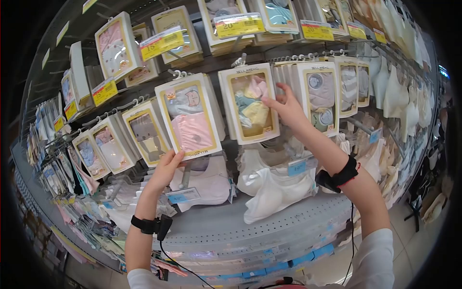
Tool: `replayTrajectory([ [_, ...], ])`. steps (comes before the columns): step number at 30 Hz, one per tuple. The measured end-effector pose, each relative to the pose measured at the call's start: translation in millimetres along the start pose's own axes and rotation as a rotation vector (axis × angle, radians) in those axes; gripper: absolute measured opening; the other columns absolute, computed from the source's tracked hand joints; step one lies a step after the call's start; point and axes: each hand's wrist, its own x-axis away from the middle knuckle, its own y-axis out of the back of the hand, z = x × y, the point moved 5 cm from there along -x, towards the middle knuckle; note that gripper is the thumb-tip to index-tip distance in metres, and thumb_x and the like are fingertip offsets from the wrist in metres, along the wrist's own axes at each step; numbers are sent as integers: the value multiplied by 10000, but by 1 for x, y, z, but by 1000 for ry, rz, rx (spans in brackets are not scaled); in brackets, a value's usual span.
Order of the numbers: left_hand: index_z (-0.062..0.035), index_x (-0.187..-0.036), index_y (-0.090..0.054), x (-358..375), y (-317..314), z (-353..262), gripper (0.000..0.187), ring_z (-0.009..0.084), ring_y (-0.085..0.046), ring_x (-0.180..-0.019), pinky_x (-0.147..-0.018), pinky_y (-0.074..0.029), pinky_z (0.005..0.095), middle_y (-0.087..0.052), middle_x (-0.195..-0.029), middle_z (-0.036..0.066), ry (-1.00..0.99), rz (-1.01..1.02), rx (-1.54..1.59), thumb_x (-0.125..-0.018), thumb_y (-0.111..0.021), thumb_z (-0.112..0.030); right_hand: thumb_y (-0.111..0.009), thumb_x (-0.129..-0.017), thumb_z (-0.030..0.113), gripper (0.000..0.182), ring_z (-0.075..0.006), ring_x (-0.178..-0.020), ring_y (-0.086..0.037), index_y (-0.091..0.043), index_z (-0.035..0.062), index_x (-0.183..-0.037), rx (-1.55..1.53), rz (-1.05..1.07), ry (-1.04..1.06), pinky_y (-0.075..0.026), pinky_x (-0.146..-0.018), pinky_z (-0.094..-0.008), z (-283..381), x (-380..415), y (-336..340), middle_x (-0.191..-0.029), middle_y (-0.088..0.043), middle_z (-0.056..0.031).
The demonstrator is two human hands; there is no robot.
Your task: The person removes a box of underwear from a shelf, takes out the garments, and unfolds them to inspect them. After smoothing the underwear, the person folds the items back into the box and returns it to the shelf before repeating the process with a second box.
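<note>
My left hand [167, 169] holds the lower edge of a white hanging underwear box [191, 103], thumb in front and the other fingers mostly hidden. Through its gold-framed window show grey and pink garments. My right hand [287, 107] is at the right edge of a second underwear box [250, 132], holding pink, green and yellow garments. Its thumb lies over the front edge, the index finger is raised beside the box, and the remaining fingers are partly hidden. Both boxes hang upright from hooks, tilted slightly, with more boxes stacked behind them.
More boxed underwear [321, 98] hangs close on the right, and another box [144, 131] on the left. White bras [276, 192] hang below, above a grey perforated shelf [211, 231]. Yellow price tags [239, 25] jut out above; a blue price tag [302, 167] sticks out lower down.
</note>
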Motion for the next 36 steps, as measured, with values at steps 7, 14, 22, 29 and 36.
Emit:
replayTrajectory([
  [7,-28,-1285,-385,3,-5,5,405,166,-456,-1106,-922,-376,300,-477,-1214,106,-73,-27,0,-927,-456,-202,-635,-814,260,423,-127,-766,-596,-463,-19,-1081,-36,297,-56,-483,-617,-243,7,25,-10,-916,-608,-87],
  [14,-27,-1246,-401,35,1,-63,411,219,-352,-1235,-1024,-267,358,-370,-1322,147,-444,-370,-78,-843,-477,-59,-559,-844,267,285,-93,-736,-578,-533,14,-972,-319,242,-81,-475,-620,-208,38,47,3,-869,-597,-43],
  [22,-16,-1206,-387,83,-64,-110,440,247,-369,-1220,-1010,-296,391,-405,-1271,155,-628,21,62,-815,-553,-132,-443,-849,258,439,-188,-855,-624,-501,-79,-1124,-914,412,20,-522,-755,-298,72,95,44,-1001,-613,-151],
  [29,-22,-1323,-230,137,-155,-41,640,141,-524,-986,-847,-454,305,-470,-1170,67,145,373,530,-812,-613,-58,-637,-816,157,395,-81,-766,-573,-436,52,-1140,-259,592,-190,-457,-626,-210,4,161,0,-927,-597,-33],
  [36,37,-1102,-531,202,-155,144,459,263,-600,-880,-708,-492,358,-606,-948,152,627,27,807,-736,-587,-235,-618,-809,125,402,-107,-729,-573,-427,39,-1152,85,435,-181,-454,-659,-243,12,158,61,-856,-591,-35],
])
